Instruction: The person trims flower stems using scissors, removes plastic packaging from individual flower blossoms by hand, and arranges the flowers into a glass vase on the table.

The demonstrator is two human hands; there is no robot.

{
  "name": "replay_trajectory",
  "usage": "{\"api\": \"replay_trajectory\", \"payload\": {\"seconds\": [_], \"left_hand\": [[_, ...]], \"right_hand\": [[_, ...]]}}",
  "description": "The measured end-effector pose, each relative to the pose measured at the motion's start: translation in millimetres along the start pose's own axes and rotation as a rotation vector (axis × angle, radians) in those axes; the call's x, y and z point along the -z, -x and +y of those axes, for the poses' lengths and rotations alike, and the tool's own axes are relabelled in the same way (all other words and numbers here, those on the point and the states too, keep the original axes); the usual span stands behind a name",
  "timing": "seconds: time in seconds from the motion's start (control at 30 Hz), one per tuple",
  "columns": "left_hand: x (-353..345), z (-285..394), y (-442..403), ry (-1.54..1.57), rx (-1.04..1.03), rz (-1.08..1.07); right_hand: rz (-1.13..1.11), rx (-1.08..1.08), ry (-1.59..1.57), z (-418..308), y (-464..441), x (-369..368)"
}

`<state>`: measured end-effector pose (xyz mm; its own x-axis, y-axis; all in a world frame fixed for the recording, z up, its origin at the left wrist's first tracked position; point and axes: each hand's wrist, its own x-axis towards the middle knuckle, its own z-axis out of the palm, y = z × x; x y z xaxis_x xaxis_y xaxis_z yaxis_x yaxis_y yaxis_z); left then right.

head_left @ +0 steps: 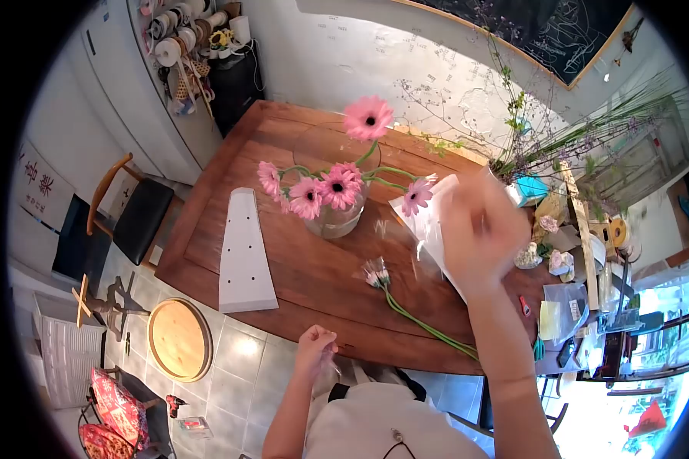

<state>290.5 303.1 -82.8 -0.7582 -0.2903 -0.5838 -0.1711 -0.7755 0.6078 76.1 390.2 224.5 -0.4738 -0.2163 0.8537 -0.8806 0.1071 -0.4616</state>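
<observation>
Pink gerbera flowers (340, 186) stand in a clear glass vase (335, 222) on the wooden table (298, 264). My right hand (485, 229) is raised over the table's right part, smeared by motion, so its fingers cannot be made out. Beneath and beside it lie white sheets (430, 222). Close to the table's front edge, my left hand (317, 348) is closed, with a small transparent thing hanging by it that I cannot make out. Between the hands lies a wrapped flower (376, 273) with long green stems (429, 329).
A white perforated panel (245, 256) lies on the table's left. Tall branches (513, 145), a blue box (530, 190), plastic bags (565, 310) and a red cutter (524, 306) crowd the right side. A chair (144, 218) and round wooden stool (179, 339) stand at left.
</observation>
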Motion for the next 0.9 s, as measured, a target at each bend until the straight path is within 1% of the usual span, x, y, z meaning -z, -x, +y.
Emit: {"api": "replay_trajectory", "payload": {"seconds": [0.03, 0.07, 0.1, 0.13, 0.17, 0.2, 0.23, 0.27, 0.33, 0.37, 0.4, 0.5, 0.53, 0.63, 0.73, 0.83, 0.9], "left_hand": [[2.1, -3.7, -7.3, -0.005, 0.02, 0.0], [3.4, -7.6, -15.0, -0.011, 0.022, 0.009], [4.9, -12.7, -21.9, -0.019, 0.026, 0.017], [5.7, -18.1, -28.6, -0.027, 0.032, 0.025], [5.4, -23.2, -37.3, -0.045, 0.05, 0.036], [5.1, -28.4, -45.0, -0.064, 0.068, 0.049], [4.2, -31.7, -51.0, -0.087, 0.087, 0.062], [1.1, -34.6, -56.0, -0.09, 0.092, 0.062], [-9.4, -42.1, -63.1, -0.096, 0.101, 0.064], [-14.4, -44.6, -65.8, -0.111, 0.112, 0.068], [-18.2, -46.8, -67.6, -0.127, 0.123, 0.073], [-23.0, -60.7, -75.1, -0.131, 0.138, 0.1], [-23.4, -65.4, -77.9, -0.123, 0.138, 0.113], [-25.9, -70.2, -79.2, -0.096, 0.164, 0.102], [-30.8, -62.9, -78.5, -0.152, 0.115, 0.093], [-48.1, -46.3, -77.1, -0.246, 0.051, 0.077], [-71.6, -35.3, -78.2, -0.209, -0.019, 0.004]], "right_hand": [[-0.147, -0.013, -0.133, 5.0, 28.7, 21.3], [-0.264, -0.148, -0.291, 4.6, 54.7, 32.8], [-0.357, -0.354, -0.352, 17.9, 93.2, 39.4], [-0.463, -0.552, -0.265, 38.2, 135.2, 45.1], [-0.526, -0.801, -0.253, 61.9, 175.1, 47.1], [-0.475, -1.131, -0.457, 89.4, 217.1, 44.8], [-0.525, -1.193, -0.419, 107.1, 244.2, 47.0], [-0.619, -1.214, -0.346, 139.1, 285.5, 49.8], [-0.68, -1.031, -0.128, 186.5, 348.4, 43.3], [-0.706, -0.938, -0.02, 197.8, 361.7, 42.3], [-0.775, -1.165, 0.174, 195.8, 355.4, 34.6], [-0.759, -1.011, 0.553, 200.7, 357.2, 2.5], [-0.806, -1.074, 0.588, 202.6, 351.6, -6.7], [-0.834, -0.916, 0.533, 210.9, 360.4, -17.0], [-0.692, -0.93, 0.593, 215.6, 362.0, -19.8], [-0.479, -0.875, 0.464, 195.5, 342.6, -4.6], [-0.412, -0.883, 0.268, 164.6, 319.1, 8.9]]}}
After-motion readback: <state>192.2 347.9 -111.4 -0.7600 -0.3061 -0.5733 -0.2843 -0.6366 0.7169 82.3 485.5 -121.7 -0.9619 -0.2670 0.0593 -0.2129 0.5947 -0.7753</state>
